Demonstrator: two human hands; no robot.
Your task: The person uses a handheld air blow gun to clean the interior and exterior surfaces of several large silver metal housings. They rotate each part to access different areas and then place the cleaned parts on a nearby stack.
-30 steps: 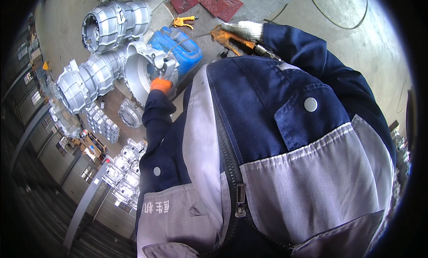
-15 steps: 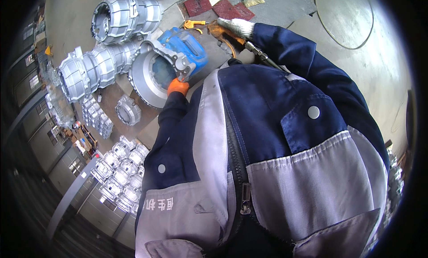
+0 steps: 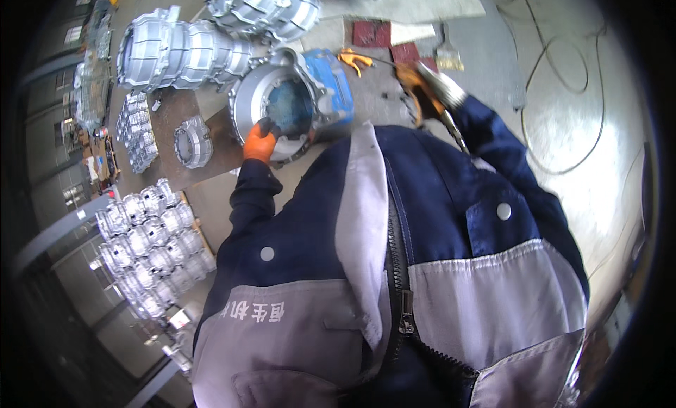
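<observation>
A large silver cast metal housing lies with its round opening toward me, against a blue block-like part. My left hand, in an orange glove, grips the housing's near rim, fingers bent over its edge. To the right, my right hand, in a whitish glove, is closed around an orange-bodied hand tool. A metal hose fitting runs from that tool back toward my body; its working tip is hard to make out. Between the housing and the tool an orange air blow gun lies on the table.
More ribbed silver housings lie at the far left. A smaller metal ring and a stack of small castings sit left of me. Dark red sheets and a flat brush lie ahead. A hose loops at right.
The view has shifted, so the table's things appear lower and farther right. My left hand has moved along the housing's rim to the left. My right hand still holds the orange tool.
</observation>
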